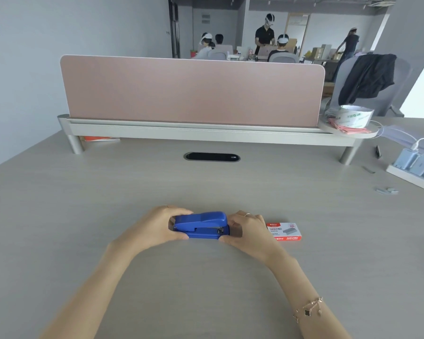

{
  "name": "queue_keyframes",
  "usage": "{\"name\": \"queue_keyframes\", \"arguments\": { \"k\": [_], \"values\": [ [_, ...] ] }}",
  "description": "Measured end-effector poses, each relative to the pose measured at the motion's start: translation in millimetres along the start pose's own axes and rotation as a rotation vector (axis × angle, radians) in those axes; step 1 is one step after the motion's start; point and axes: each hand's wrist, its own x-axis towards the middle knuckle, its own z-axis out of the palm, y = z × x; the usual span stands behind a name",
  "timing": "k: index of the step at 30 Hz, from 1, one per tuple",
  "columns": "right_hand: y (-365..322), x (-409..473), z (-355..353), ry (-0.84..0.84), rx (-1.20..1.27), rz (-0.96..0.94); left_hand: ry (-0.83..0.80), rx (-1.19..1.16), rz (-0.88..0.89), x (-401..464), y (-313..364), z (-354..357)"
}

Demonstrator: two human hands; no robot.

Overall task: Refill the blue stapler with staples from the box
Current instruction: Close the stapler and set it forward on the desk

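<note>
The blue stapler (201, 227) lies closed on the grey desk, lengthwise left to right. My left hand (157, 226) grips its left end, thumb in front and fingers over the top. My right hand (246, 231) wraps around its right end. Just right of that hand lies the staple box (285, 231), small, white and red, flat on the desk and shut.
A pink divider panel (191, 91) on a raised shelf (206, 133) spans the back of the desk. A cable slot (212, 157) sits mid-desk. At the right are loose staple strips (387, 191), a power strip with chargers (416, 167) and a tape roll (353, 116).
</note>
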Motion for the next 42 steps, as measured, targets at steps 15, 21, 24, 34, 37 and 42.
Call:
{"name": "queue_keyframes", "arguments": {
  "k": [15,21,24,34,37,42],
  "values": [
    [2,7,-3,-0.096,-0.113,-0.065,0.038,-0.180,-0.077,3,1,1],
    [3,12,-5,-0.145,-0.107,-0.065,-0.003,-0.136,-0.066,11,2,-2],
    [6,20,-9,-0.147,-0.096,-0.060,-0.009,-0.116,-0.028,24,3,-3],
    [32,107,-41,-0.078,-0.121,-0.020,0.040,-0.156,0.064,117,13,-32],
    [46,142,-47,-0.071,-0.044,0.003,0.088,-0.202,0.063,155,6,-34],
    [71,191,-41,-0.102,0.005,0.042,0.095,-0.236,0.076,211,-13,-32]
  ]
}}
